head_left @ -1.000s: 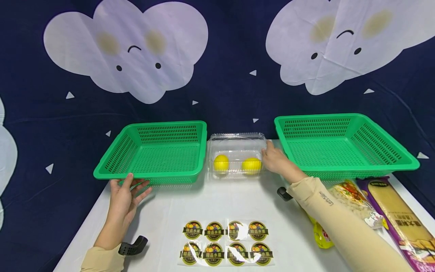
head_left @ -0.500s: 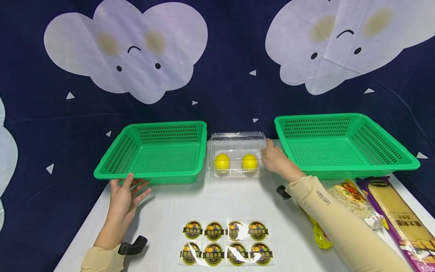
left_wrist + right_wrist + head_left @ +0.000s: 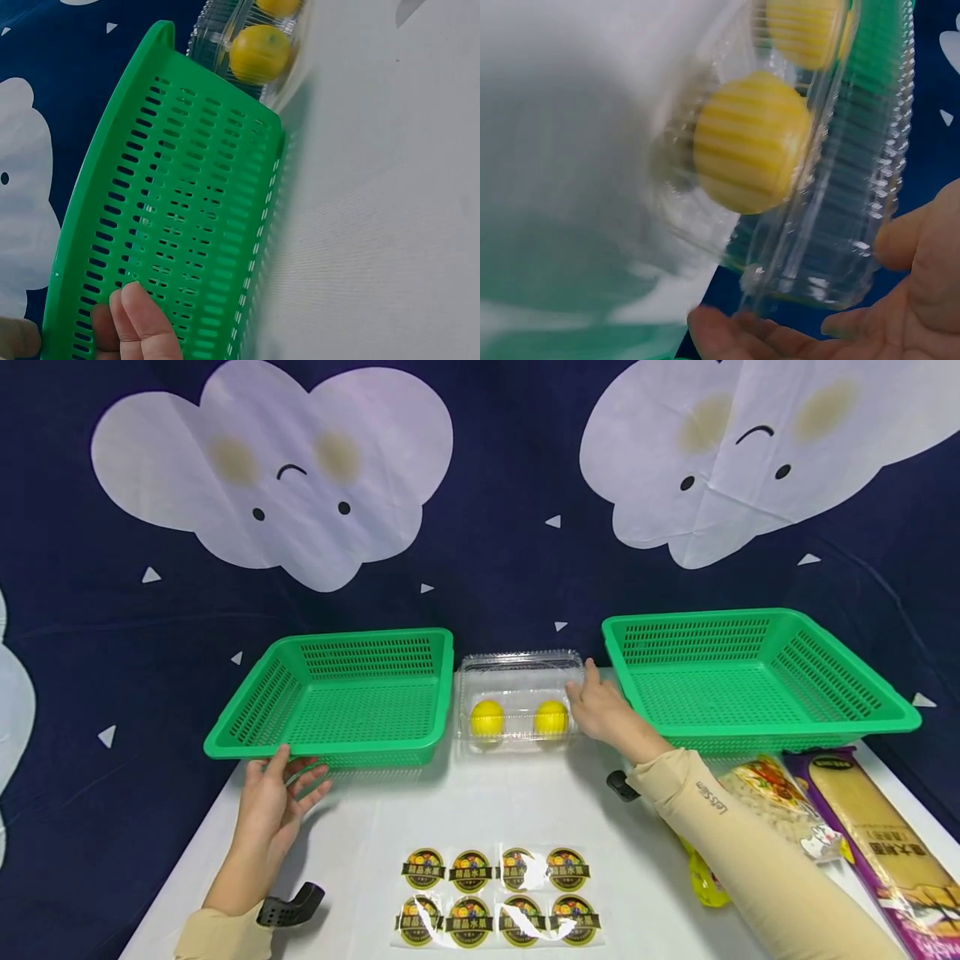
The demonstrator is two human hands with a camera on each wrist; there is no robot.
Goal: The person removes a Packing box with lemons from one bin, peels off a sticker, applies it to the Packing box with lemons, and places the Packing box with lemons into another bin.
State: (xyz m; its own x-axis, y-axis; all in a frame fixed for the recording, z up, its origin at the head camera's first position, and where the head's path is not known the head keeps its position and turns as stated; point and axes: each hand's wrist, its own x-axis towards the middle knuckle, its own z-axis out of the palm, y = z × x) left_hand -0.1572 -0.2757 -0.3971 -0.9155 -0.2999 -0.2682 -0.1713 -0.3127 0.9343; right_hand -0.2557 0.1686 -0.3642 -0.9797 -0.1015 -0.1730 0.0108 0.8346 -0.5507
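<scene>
A clear plastic clamshell box (image 3: 521,681) stands upright at the back of the table, between two green baskets. Inside it, at either end, lie two round yellow fruits, one left (image 3: 487,718) and one right (image 3: 551,718), lemon-like in colour. My right hand (image 3: 603,706) is at the box's right end, its fingers spread. In the right wrist view the thumb (image 3: 900,240) is beside the box edge; contact is hard to tell. My left hand (image 3: 270,810) has its thumb at the front rim of the left green basket (image 3: 322,749), the other fingers loosely extended beside the outer wall.
The right green basket (image 3: 757,727) stands close to my right hand. A sheet of round fruit stickers (image 3: 497,895) lies at the table's front. Under and beyond my right forearm are a noodle bag (image 3: 776,810), a yellow packet (image 3: 705,877) and a purple spaghetti pack (image 3: 873,839).
The right fruit has shifted slightly leftward inside the box. My right hand's fingers have spread and lifted at the box's end. The left hand has stayed at the basket.
</scene>
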